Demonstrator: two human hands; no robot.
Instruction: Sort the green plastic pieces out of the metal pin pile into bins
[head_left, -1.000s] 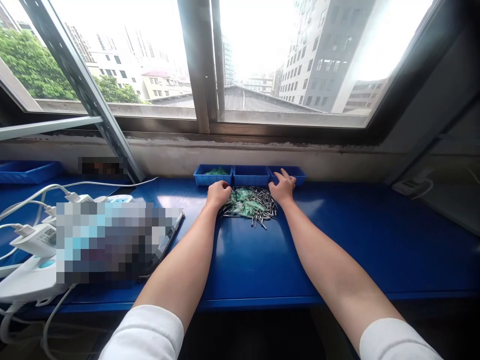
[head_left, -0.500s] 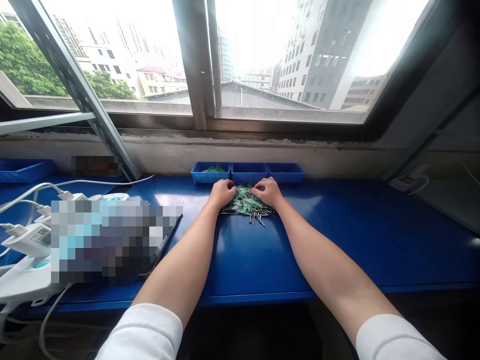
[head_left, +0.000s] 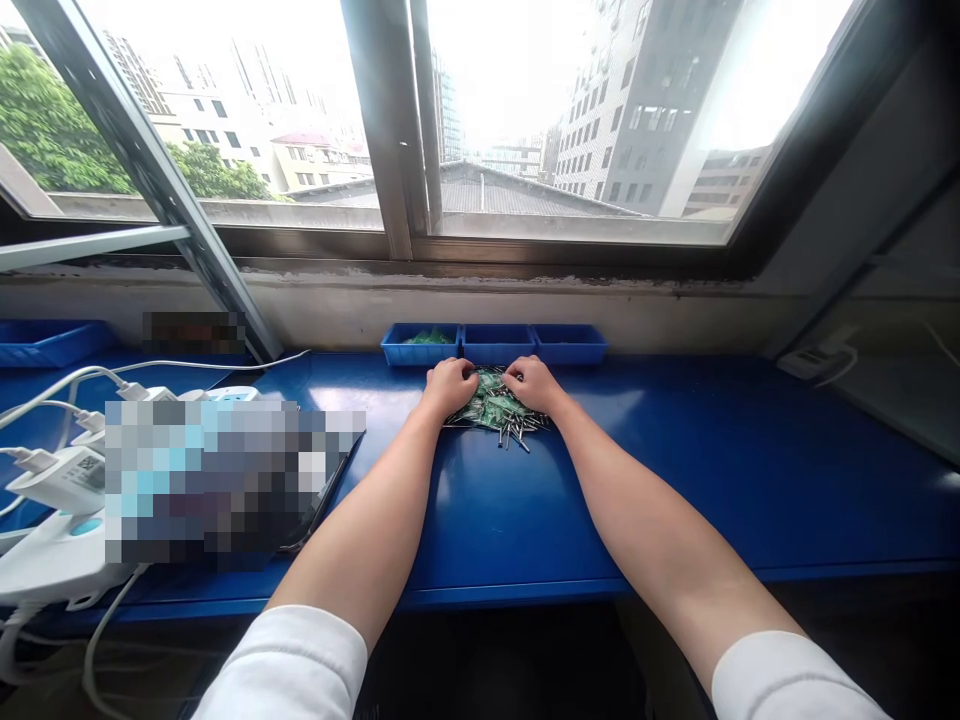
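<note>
A heap of green plastic pieces or packets (head_left: pixel 491 410) lies on the blue table, mixed with many thin, shiny metal rods (head_left: pixel 516 434) that look like screws or pins. At the heap's left side is my left hand (head_left: pixel 450 387), its fingers curled in and pressed together. My right hand (head_left: pixel 532 383) is closed in a pinch over the heap's right side. Both sets of fingertips touch or hover just over the pieces. Whatever is between them is too small or hidden to make out.
Three joined blue bins (head_left: pixel 495 345) stand behind the heap, the left one with green material inside. To the left, a white power strip (head_left: pixel 56 560) with chargers and cables sits beside a blurred-out object. A metal shelf post (head_left: pixel 202 255) rises before the window.
My left hand has shifted slightly to the right. My right hand has moved a little to the left, so the fingers are closer together. The heap looks nearly the same.
</note>
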